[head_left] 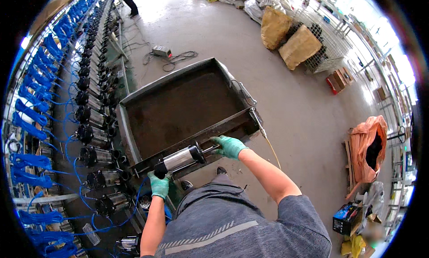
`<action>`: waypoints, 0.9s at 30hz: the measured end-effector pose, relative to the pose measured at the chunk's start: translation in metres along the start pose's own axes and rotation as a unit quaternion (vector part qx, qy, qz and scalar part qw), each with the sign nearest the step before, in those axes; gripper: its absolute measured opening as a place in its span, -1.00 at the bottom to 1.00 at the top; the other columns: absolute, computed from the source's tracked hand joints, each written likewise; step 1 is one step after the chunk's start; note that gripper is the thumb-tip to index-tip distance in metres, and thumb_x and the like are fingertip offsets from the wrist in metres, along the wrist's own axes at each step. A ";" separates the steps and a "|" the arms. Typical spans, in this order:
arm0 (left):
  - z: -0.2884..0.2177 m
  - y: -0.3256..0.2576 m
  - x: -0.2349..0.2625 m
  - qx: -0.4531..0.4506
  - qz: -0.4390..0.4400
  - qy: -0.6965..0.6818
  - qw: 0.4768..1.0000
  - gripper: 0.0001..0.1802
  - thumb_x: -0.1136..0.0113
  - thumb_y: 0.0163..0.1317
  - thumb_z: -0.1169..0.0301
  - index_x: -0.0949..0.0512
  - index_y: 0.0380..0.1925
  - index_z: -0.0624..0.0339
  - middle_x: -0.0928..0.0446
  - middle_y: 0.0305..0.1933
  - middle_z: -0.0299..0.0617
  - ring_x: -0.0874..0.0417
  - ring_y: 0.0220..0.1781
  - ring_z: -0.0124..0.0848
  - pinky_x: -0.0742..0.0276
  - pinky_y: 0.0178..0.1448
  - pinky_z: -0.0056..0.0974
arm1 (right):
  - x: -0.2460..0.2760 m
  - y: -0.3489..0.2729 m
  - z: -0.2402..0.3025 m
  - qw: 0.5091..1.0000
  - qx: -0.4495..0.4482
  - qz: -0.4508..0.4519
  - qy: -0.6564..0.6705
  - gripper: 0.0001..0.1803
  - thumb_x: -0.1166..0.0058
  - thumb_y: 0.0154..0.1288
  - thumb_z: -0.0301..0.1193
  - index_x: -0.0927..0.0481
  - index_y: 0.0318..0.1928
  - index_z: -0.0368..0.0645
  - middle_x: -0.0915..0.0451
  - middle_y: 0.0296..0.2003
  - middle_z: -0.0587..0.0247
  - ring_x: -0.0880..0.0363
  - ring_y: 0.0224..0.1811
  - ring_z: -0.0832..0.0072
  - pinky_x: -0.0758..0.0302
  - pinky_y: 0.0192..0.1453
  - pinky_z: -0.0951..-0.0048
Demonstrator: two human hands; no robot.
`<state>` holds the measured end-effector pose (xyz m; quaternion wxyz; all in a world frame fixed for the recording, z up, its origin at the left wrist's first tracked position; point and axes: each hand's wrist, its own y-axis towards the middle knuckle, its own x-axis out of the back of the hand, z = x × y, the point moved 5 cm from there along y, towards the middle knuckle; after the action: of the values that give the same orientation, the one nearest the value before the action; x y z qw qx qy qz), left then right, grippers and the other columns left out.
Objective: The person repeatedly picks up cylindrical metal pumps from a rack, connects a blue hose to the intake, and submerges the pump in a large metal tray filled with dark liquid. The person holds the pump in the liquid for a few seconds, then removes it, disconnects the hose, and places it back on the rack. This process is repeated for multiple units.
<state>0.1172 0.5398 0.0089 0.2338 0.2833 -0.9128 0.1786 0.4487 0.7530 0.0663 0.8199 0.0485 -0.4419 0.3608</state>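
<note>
A motor [179, 158] with a shiny silver cylinder and black ends lies across the near edge of a dark metal tray [178, 108]. My left hand [159, 185], in a green glove, is closed round the black end on the left. From the motor's other end a thin metal shaft [210, 149] sticks out to the right. My right hand [230, 147], gloved in green too, has its fingers closed at the tip of that shaft. Part of its grip is hidden by the hand itself.
Left of me runs a long rack of similar motors [94, 135] with coiled blue cables [33, 168]. A hose [263, 133] hangs at the tray's right corner. A grey box with a cord [161, 51] lies beyond. Sacks [301, 47] and an orange bag [364, 141] stand right. A person [128, 1] is far off.
</note>
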 end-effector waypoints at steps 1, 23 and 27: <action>-0.002 0.002 -0.001 -0.001 0.004 -0.001 1.000 -0.27 -0.62 0.11 0.37 -0.31 0.13 0.24 -0.57 0.01 -0.07 -0.61 0.01 -0.27 -0.55 0.18 -0.18 | 0.008 -0.003 -0.014 0.996 0.014 -0.086 -0.017 -0.58 -0.23 0.37 -0.19 -0.65 0.16 -0.07 -0.68 0.02 -0.08 -0.58 0.18 -0.12 -0.53 0.24 0.02; -0.017 0.000 0.009 0.016 0.016 0.022 1.000 -0.26 -0.65 0.07 0.34 -0.34 0.11 0.28 -0.61 0.02 -0.09 -0.62 0.01 -0.30 -0.55 0.20 -0.21 | 0.088 0.029 -0.121 0.946 -0.223 -0.210 0.103 -0.61 -0.03 0.52 -0.11 -0.43 0.21 0.01 -0.69 -0.05 -0.24 -0.65 0.07 -0.22 -0.55 0.09 -0.11; -0.011 0.005 0.007 0.021 0.038 0.048 0.998 -0.29 -0.62 0.12 0.33 -0.35 0.13 0.29 -0.64 0.05 -0.02 -0.65 0.04 -0.23 -0.56 0.22 -0.18 | 0.024 0.020 -0.111 0.907 -0.177 -0.153 0.349 -0.78 -0.12 0.45 -0.30 -0.52 -0.02 -0.13 -0.59 -0.33 0.26 -0.53 -0.30 0.46 -0.52 -0.15 0.32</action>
<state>0.1121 0.5458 0.0206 0.2642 0.2444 -0.9067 0.2198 0.5207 0.8246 0.0125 0.9621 -0.1594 -0.1710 0.1403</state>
